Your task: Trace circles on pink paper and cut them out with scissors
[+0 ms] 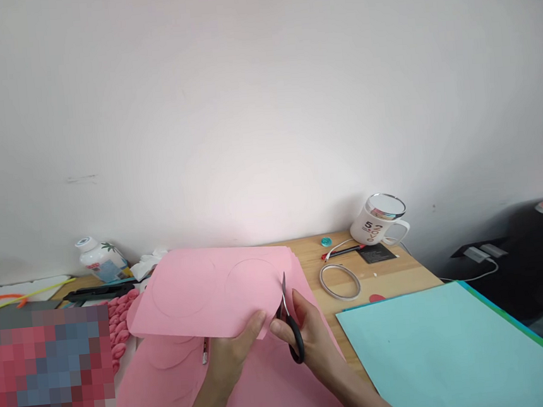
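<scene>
While the left hand [234, 352] pinches the near edge of the large pink paper sheet [198, 292], lifted over the wooden surface [392, 275], the right hand [314, 339] has its grip wrapped round black-handled steel scissors [289, 322], blades pointing away and meeting the sheet's right edge.

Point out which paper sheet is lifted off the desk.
The pink sheet with drawn circles, pinched by the left hand and met by the scissors; the other pink sheets and the blue sheet lie flat.
</scene>
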